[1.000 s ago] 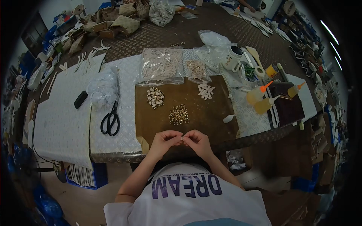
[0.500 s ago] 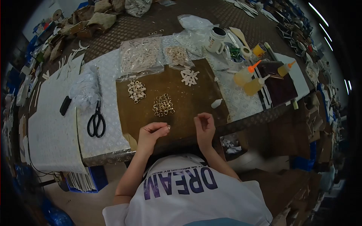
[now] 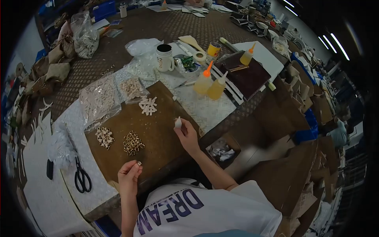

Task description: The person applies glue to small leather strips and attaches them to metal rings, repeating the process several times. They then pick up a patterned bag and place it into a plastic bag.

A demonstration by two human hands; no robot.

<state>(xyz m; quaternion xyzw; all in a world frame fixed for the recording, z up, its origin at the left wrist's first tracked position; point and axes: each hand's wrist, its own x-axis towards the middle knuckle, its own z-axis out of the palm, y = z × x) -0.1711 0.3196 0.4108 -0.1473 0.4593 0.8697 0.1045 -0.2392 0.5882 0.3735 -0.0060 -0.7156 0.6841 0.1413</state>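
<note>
My left hand (image 3: 129, 173), over the front edge of the brown mat (image 3: 158, 138), pinches a small metal ring piece (image 3: 138, 163) between thumb and fingertips. At the mat's right side, my right hand (image 3: 187, 134) has its fingers closed around a small white bottle (image 3: 178, 123), held with its tip up. Gold rings (image 3: 133, 143) lie in a pile just beyond my left hand. Left of them is a heap of rings with pale strips (image 3: 104, 138). A pile of white strips (image 3: 148, 106) rests near the mat's far edge.
Beyond the mat are bags of pale pieces (image 3: 99, 96) and a white mug (image 3: 164, 59). Glue bottles (image 3: 216, 87) stand at the right near a dark red folder (image 3: 252, 79). Black scissors (image 3: 82, 177) lie at the left. An open box (image 3: 224, 150) is below the table edge.
My right hand has taken hold of the small white bottle that lay on the mat. The camera view has turned to the right. My left hand still pinches the small piece.
</note>
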